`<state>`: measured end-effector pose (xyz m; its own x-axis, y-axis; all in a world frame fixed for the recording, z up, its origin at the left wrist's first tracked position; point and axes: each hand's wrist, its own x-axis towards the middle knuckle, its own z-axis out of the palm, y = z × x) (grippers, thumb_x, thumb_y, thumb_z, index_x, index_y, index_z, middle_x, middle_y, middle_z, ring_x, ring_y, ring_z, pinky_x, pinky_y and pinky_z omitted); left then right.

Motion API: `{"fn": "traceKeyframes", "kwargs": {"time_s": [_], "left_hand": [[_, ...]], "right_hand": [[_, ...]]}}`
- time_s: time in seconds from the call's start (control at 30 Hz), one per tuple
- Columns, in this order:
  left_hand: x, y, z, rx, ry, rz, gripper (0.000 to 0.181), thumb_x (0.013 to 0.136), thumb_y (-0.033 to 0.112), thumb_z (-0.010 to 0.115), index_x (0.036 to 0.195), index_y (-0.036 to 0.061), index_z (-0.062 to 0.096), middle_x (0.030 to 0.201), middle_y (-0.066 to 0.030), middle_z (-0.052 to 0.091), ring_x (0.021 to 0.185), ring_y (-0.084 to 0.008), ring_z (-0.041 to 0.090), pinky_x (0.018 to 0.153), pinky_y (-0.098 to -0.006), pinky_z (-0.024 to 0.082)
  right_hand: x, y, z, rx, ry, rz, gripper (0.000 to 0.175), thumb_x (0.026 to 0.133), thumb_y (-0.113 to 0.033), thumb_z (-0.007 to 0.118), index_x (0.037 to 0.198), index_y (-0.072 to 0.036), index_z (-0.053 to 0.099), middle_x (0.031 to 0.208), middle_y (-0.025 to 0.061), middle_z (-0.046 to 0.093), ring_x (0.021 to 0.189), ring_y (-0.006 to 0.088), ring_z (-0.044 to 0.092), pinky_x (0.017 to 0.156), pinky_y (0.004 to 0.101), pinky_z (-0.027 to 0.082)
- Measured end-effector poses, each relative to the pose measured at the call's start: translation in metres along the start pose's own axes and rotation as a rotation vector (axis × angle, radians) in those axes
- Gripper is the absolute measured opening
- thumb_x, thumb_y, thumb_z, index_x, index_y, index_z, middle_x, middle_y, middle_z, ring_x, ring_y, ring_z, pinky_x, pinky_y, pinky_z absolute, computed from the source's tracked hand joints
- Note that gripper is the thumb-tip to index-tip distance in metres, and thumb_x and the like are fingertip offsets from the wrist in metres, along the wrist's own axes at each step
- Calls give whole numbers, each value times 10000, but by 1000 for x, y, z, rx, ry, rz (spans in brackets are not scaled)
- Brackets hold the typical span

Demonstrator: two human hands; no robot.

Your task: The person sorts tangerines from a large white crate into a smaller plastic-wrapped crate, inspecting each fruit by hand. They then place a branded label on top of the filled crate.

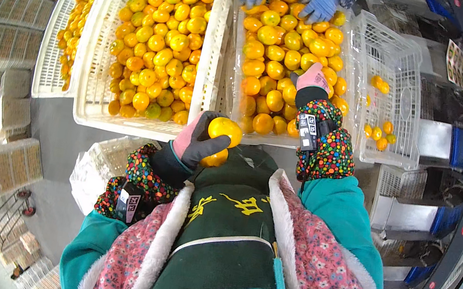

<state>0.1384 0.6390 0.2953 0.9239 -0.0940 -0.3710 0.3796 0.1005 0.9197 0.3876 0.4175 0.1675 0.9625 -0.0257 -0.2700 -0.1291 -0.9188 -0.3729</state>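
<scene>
My left hand (202, 139), in a pink and dark grey glove, holds two orange citrus fruits (225, 131), one above the other, in front of the apron. Gloved the same way, my right hand (313, 78) reaches over the plastic-lined crate of citrus fruits (272, 71) and touches the fruit there; its fingertips are partly hidden, and whether it grips one I cannot tell. To the left stands a white plastic crate (211, 49) heaped with more citrus fruits (156, 42).
Across the lined crate are a co-worker's blue-gloved hands (320, 5). A crate with several loose fruits (410, 89) stands on the right, beside machinery with metal chutes. Another fruit crate (53, 45) is at far left. Stacked crates and a hand trolley (8, 217) stand on the floor.
</scene>
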Motion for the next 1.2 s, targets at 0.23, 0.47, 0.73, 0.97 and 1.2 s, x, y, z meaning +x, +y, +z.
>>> {"fn": "traceKeyframes", "kwargs": {"time_s": [0.23,0.47,0.73,0.97,1.2], "left_hand": [[10,-11,-8,-340,-11,-7,532,918,276,634,1344,39,420,1142,-95,565,1026,-164,560,870,-303,473],[38,-8,-16,-416,-106,-113,431,972,318,564,1274,24,478,1088,-85,600,922,-152,607,787,-297,501],[71,-6,10,-205,-51,-167,400,964,403,581,1042,11,574,852,-45,630,767,-116,600,662,-288,497],[95,-17,46,-356,-70,-12,455,982,402,542,1205,5,539,961,-45,617,854,-134,603,728,-298,495],[115,-57,64,-279,60,-117,422,963,360,588,1188,5,552,996,-77,635,888,-151,621,784,-304,502]], "right_hand": [[-10,26,-9,467,168,-66,578,763,-352,755,1161,3,529,933,164,674,838,313,663,738,431,523],[-65,28,-35,1687,-441,146,424,951,-401,506,1155,-33,552,1019,145,638,785,259,654,571,396,536],[-150,-30,-70,280,-247,-820,623,701,-74,745,1287,-56,533,1129,182,611,1041,345,616,890,364,501],[-95,1,-74,411,-184,-659,492,783,-229,731,1215,-68,560,1106,172,634,982,354,628,822,406,511],[-13,34,-59,227,-181,-448,460,812,-247,741,1216,-85,591,987,131,658,914,299,639,827,362,500]]}}
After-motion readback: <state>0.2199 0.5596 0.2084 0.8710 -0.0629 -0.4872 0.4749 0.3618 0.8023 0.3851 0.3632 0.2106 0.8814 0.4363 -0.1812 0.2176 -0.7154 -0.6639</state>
